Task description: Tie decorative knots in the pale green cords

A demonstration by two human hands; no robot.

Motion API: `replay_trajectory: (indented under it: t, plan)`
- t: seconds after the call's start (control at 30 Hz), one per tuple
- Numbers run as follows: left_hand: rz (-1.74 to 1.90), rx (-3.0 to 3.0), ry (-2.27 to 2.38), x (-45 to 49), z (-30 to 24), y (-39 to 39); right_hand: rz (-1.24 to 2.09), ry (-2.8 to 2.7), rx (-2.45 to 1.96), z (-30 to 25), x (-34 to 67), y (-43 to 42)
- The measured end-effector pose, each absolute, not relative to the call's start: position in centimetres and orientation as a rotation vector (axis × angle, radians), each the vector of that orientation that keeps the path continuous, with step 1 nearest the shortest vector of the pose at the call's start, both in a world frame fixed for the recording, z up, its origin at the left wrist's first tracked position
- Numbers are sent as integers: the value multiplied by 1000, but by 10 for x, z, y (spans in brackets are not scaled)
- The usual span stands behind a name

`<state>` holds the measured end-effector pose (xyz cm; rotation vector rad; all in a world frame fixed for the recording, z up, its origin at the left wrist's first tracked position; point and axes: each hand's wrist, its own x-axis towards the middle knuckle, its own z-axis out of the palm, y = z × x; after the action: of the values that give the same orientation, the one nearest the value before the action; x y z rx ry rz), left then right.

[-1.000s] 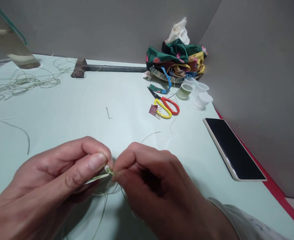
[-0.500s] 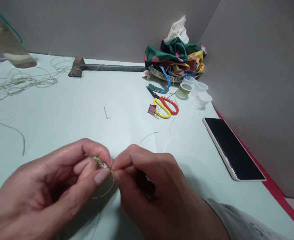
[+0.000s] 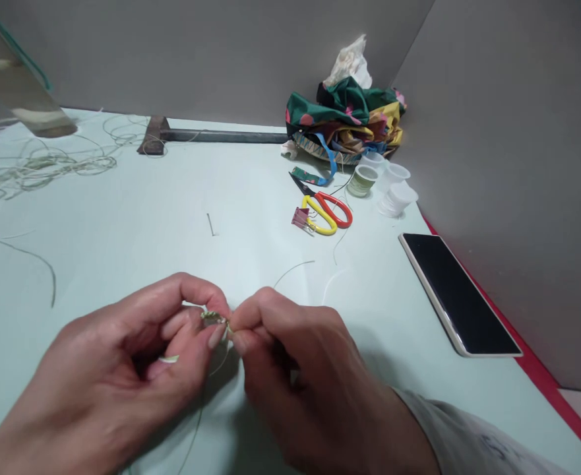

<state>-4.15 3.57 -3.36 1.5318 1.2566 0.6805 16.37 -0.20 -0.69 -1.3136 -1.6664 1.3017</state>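
Worktop (image 3: 146, 211): pale, beneath both your hands. Your left hand (image 3: 142, 356): thumb and forefinger pinched on the braided cord (image 3: 212, 316). Your right hand (image 3: 295, 363): fingertips pinched at the cord's right end, just beside the left's. Clear spool (image 3: 366, 171): green thread (image 3: 361, 187) wound inside. White spool (image 3: 399, 199): contents indistinct. Braided cord: between your hands, long axis sideways, dipping slightly rightward.

The left hand (image 3: 139, 349) hides part of the braid (image 3: 209, 316); its end, pinched by the right hand (image 3: 310, 376), is too small to make out. The hammer (image 3: 153, 135) runs out of sight behind the cloth (image 3: 320, 107). Lettering on the sleeve (image 3: 448, 425) is blurred; the left edge crops the tangled cord (image 3: 40, 164).
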Motion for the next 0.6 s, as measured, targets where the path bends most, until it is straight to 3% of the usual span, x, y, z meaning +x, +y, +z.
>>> replay_trajectory:
  t: [0.33, 0.6]
  plan:
    - [379, 1488, 1137, -26, -23, 46, 1187, -1656, -1391, -15, 158, 14]
    - [506, 1514, 1143, -29, -25, 58, 1336, -1570, -1388, -12, 156, 34]
